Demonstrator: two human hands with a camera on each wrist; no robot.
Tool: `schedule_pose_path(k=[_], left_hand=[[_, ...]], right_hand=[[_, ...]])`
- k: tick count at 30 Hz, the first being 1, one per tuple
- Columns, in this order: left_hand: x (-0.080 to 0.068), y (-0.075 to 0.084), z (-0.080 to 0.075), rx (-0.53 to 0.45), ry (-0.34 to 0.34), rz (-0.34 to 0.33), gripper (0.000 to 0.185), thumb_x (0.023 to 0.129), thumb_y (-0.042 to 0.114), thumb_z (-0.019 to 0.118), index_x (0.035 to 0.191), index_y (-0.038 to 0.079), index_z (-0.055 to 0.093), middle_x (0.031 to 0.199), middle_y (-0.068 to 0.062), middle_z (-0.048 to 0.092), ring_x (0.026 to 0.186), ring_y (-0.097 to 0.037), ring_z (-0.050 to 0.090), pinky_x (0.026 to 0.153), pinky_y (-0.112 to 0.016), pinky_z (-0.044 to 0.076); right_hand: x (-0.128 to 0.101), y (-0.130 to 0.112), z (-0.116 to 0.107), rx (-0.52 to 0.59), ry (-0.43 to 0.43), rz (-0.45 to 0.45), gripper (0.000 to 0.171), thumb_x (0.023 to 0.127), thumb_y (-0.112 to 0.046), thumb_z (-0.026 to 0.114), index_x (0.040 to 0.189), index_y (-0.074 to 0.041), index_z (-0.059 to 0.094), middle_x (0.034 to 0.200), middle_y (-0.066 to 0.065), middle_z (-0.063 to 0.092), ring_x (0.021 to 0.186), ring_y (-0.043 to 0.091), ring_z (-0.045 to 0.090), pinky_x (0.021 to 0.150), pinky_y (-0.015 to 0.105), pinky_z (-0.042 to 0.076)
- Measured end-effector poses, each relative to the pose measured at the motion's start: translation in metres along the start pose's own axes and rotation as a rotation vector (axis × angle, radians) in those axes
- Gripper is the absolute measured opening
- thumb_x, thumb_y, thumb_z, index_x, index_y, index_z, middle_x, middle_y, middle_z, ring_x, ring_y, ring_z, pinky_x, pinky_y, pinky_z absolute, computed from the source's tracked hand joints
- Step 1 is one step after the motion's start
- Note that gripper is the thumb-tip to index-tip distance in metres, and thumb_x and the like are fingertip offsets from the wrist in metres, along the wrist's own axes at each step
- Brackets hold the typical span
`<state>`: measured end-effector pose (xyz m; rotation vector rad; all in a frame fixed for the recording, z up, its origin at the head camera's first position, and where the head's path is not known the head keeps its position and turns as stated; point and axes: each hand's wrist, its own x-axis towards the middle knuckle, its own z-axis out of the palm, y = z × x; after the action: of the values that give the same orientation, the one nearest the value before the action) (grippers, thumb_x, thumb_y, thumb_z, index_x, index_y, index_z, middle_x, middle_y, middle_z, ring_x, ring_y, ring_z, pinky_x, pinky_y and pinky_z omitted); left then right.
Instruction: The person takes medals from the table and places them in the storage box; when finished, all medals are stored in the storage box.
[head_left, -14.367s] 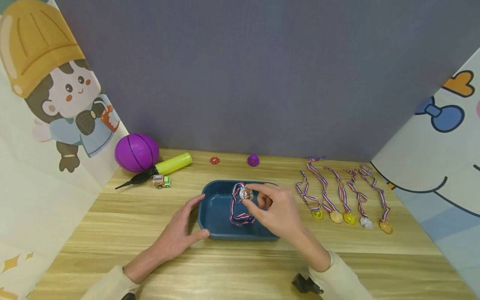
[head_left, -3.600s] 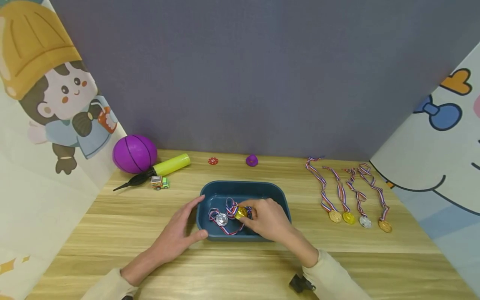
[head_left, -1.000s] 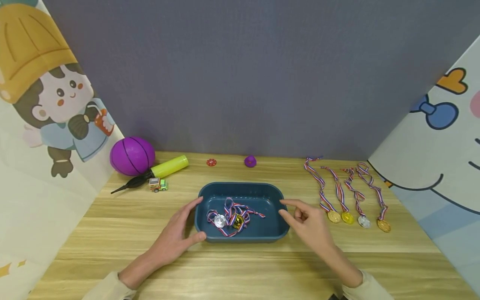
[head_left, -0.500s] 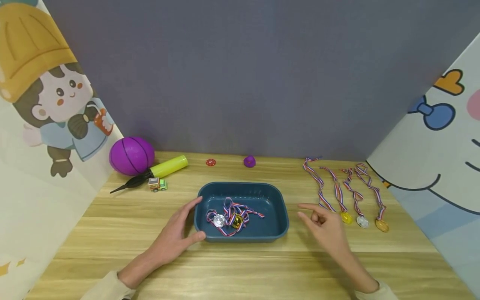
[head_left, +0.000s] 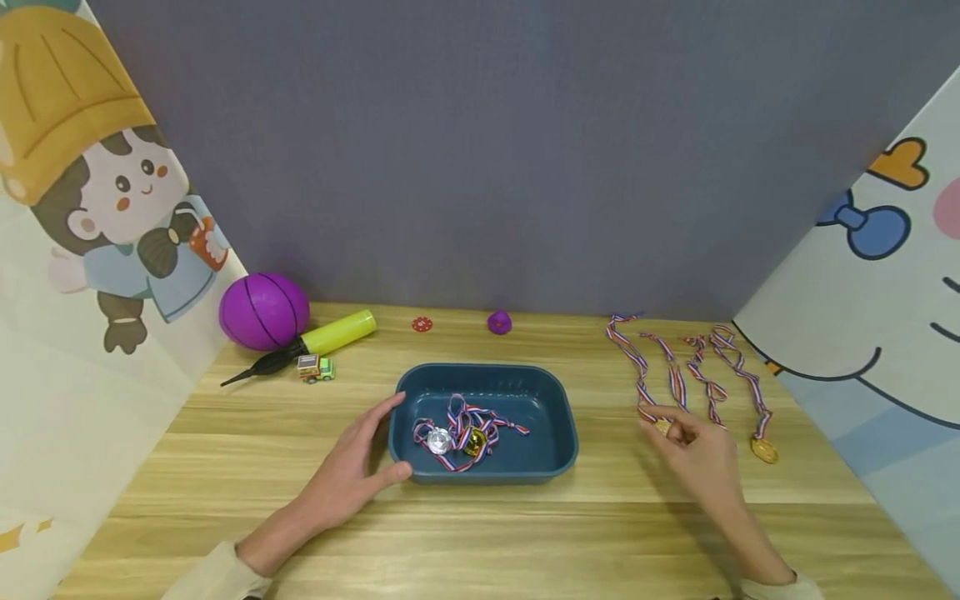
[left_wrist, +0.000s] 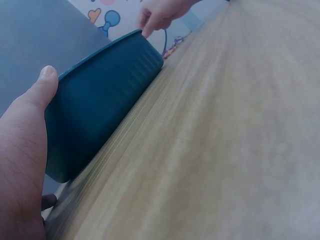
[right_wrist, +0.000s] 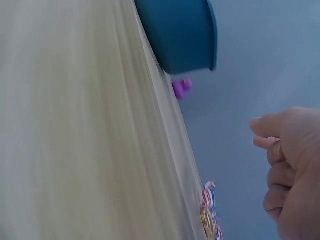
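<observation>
A dark blue plastic bin (head_left: 487, 478) stands mid-table. Inside it lie a silver medal (head_left: 438, 441) and a gold medal (head_left: 475, 442) with tangled striped ribbons. My left hand (head_left: 345, 467) rests at the bin's left end, fingers and thumb fairly straight; in the left wrist view the thumb (left_wrist: 42, 87) lies against its wall. My right hand (head_left: 701, 458) is over the row of medals, thumb and index finger extended on either side of a gold medal (head_left: 662, 426). The other fingers curl in. No held object shows in the right wrist view.
Another gold medal (head_left: 765, 451) lies at far right; medals between are hidden by the right hand, their ribbons (head_left: 677, 387) visible. At the back are a purple ball (head_left: 264, 312), yellow pump (head_left: 339, 333), toy truck (head_left: 316, 368), red chip (head_left: 422, 324) and purple toy (head_left: 499, 322).
The silver and gold medals came to be in the bin over the earlier frames. Lately my right hand has moved right, from the bin to the medal row. The left hand stays in place.
</observation>
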<state>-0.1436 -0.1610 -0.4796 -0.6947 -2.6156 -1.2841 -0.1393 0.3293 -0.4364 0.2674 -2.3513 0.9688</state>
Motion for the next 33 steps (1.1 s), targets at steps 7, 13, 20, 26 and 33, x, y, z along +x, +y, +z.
schedule_pose_path(k=[7,13,20,26,33], left_hand=[[0.000,0.000,0.000,0.006,0.002,0.004,0.092,0.100,0.046,0.081,0.175,0.030,0.031,0.175,-0.018,0.041,0.154,-0.055,0.043,0.116,-0.085,0.036],[0.001,0.000,0.000,0.011,0.000,0.005,0.092,0.100,0.046,0.081,0.175,0.030,0.031,0.176,-0.017,0.041,0.154,-0.055,0.043,0.116,-0.085,0.036],[0.000,0.000,0.000,0.006,0.000,0.000,0.092,0.100,0.046,0.081,0.175,0.031,0.031,0.175,-0.018,0.041,0.154,-0.056,0.043,0.116,-0.085,0.036],[0.000,0.000,0.000,0.001,0.000,0.003,0.092,0.100,0.046,0.081,0.175,0.030,0.031,0.175,-0.019,0.041,0.154,-0.056,0.043,0.116,-0.085,0.035],[0.000,0.000,0.000,0.003,-0.001,0.007,0.092,0.100,0.045,0.081,0.175,0.030,0.031,0.175,-0.019,0.041,0.154,-0.056,0.043,0.116,-0.085,0.035]], right_hand=[[-0.003,0.014,-0.019,-0.140,-0.035,0.078,0.028,0.084,-0.001,0.096,0.110,-0.005,0.087,0.058,-0.009,0.046,0.051,-0.002,0.031,0.042,0.023,0.028],[-0.006,0.025,-0.031,-0.218,-0.074,0.104,0.029,0.086,-0.008,0.096,0.113,-0.004,0.086,0.055,-0.009,0.042,0.048,-0.004,0.025,0.039,0.022,0.025],[-0.009,0.035,-0.031,-0.294,-0.183,0.174,0.042,0.088,-0.020,0.096,0.120,0.002,0.082,0.059,-0.007,0.048,0.047,0.003,0.031,0.040,0.025,0.030],[-0.011,0.042,-0.028,-0.309,-0.226,0.162,0.045,0.090,-0.022,0.095,0.126,0.001,0.080,0.062,-0.006,0.050,0.047,0.004,0.035,0.042,0.025,0.032],[-0.012,0.047,-0.024,-0.332,-0.271,0.164,0.045,0.095,-0.024,0.091,0.132,0.000,0.078,0.058,-0.008,0.048,0.047,0.005,0.034,0.042,0.024,0.030]])
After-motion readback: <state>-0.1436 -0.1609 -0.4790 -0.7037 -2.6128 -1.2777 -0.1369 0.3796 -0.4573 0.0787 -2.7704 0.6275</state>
